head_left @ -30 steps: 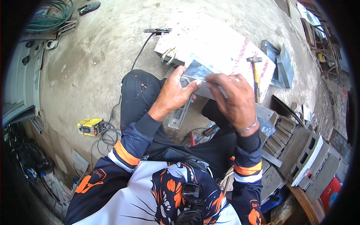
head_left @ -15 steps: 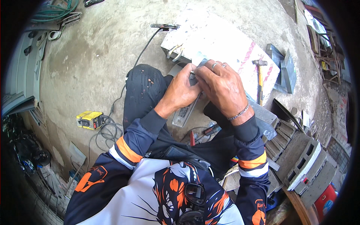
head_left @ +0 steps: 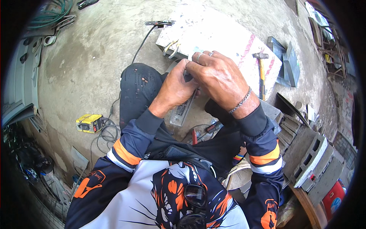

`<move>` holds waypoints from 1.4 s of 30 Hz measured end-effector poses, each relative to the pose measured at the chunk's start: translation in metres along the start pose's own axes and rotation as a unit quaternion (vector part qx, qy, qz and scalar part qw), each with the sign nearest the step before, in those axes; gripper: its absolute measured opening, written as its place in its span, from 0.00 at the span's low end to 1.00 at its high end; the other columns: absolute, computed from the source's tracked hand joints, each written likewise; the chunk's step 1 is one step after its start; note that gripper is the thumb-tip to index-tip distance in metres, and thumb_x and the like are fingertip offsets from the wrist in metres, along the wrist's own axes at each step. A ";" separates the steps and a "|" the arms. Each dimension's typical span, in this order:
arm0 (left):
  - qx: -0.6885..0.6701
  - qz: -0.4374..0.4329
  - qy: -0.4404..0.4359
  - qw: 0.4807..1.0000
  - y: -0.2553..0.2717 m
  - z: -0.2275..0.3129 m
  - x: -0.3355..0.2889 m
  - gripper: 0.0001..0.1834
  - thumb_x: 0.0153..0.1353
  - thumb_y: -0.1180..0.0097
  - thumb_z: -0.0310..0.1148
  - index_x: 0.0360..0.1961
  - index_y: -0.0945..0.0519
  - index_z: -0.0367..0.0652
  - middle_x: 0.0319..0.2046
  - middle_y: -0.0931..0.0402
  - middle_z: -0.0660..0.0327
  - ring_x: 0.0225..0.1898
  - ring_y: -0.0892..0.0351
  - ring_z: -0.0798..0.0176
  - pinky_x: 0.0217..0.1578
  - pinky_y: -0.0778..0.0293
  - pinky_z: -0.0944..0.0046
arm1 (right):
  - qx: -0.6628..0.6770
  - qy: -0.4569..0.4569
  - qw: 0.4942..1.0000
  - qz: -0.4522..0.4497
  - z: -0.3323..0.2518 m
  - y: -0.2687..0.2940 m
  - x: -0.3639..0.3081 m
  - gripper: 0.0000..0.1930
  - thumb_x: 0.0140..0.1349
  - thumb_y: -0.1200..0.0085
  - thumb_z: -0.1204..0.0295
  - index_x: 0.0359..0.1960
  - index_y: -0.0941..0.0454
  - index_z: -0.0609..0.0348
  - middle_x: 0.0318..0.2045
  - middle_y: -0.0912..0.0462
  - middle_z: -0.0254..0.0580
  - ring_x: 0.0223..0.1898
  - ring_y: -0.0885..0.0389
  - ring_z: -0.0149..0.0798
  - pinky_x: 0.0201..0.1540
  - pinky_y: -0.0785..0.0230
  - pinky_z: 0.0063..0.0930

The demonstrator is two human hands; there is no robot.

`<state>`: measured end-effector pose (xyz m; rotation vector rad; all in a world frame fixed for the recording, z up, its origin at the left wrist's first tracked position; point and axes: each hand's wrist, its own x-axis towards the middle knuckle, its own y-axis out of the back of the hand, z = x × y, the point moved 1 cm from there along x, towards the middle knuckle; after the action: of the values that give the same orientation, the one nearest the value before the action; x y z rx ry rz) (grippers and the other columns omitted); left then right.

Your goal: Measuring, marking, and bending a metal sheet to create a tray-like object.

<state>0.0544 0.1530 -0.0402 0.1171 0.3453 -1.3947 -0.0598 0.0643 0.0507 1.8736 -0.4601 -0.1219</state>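
Observation:
My left hand (head_left: 176, 84) and my right hand (head_left: 218, 78) meet over the near edge of the white-topped work surface (head_left: 213, 30). Both are closed, fingertips pressed together on a small grey metal piece (head_left: 188, 77), mostly hidden by the fingers. Just below them a long, narrow grey metal bar (head_left: 182, 111) slants down between my knees. Close beyond my left hand, yellow-handled pliers (head_left: 173, 47) lie at the surface's edge. To the right of my right hand rests a hammer (head_left: 262, 72) with a yellow handle.
A black clamp (head_left: 160, 23) with a cable sits at the surface's far left corner. Bent grey sheet metal (head_left: 286, 63) stands at the right. Hollow concrete blocks (head_left: 309, 160) are stacked near my right arm. A yellow box-shaped device (head_left: 89, 123) and coiled cable (head_left: 105, 133) lie left on the floor.
Both hands remain together; my right hand has turned and its fingers curl further over the piece. The whole view has shifted slightly.

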 end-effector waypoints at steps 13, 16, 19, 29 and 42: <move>-0.056 -0.019 0.086 0.995 -0.002 0.014 -0.005 0.19 0.66 0.38 0.33 0.50 0.29 0.36 0.31 0.21 0.61 0.24 0.22 0.73 0.25 0.23 0.70 | -0.034 -0.011 0.996 -0.078 0.022 0.034 -0.046 0.07 0.53 0.46 0.74 0.34 0.22 0.57 0.31 0.22 0.41 0.38 0.20 0.45 0.43 0.27 0.37; -0.077 -0.011 0.098 0.992 -0.002 0.016 -0.005 0.19 0.66 0.38 0.32 0.52 0.31 0.36 0.35 0.21 0.61 0.25 0.22 0.72 0.25 0.23 0.70 | -0.034 -0.015 0.996 -0.084 0.026 0.039 -0.058 0.07 0.52 0.46 0.74 0.34 0.22 0.57 0.31 0.22 0.40 0.38 0.20 0.44 0.44 0.27 0.37; -0.077 -0.011 0.107 0.991 -0.004 0.018 -0.005 0.19 0.66 0.38 0.32 0.52 0.30 0.36 0.35 0.21 0.61 0.25 0.22 0.73 0.25 0.23 0.70 | -0.041 -0.019 0.995 -0.090 0.031 0.045 -0.070 0.07 0.52 0.46 0.74 0.33 0.23 0.57 0.31 0.23 0.40 0.39 0.21 0.44 0.43 0.28 0.37; -0.062 -0.017 0.090 0.994 -0.002 0.016 -0.005 0.17 0.67 0.38 0.34 0.50 0.29 0.38 0.35 0.21 0.61 0.24 0.22 0.72 0.25 0.22 0.70 | -0.083 -0.069 0.983 -0.148 0.046 0.073 -0.109 0.04 0.53 0.46 0.77 0.32 0.23 0.58 0.30 0.22 0.42 0.38 0.20 0.47 0.43 0.26 0.39; -0.065 -0.013 0.084 0.994 0.000 0.017 -0.006 0.20 0.65 0.37 0.35 0.51 0.30 0.37 0.34 0.21 0.61 0.25 0.21 0.72 0.25 0.21 0.69 | 0.026 -0.158 0.987 -0.015 0.047 0.080 -0.089 0.04 0.62 0.42 0.74 0.35 0.20 0.60 0.30 0.20 0.48 0.35 0.19 0.54 0.39 0.25 0.42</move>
<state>0.0562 0.1536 -0.0226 0.1237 0.5784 -1.3865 -0.1766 0.0333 0.0958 1.9191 -0.6569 -0.4356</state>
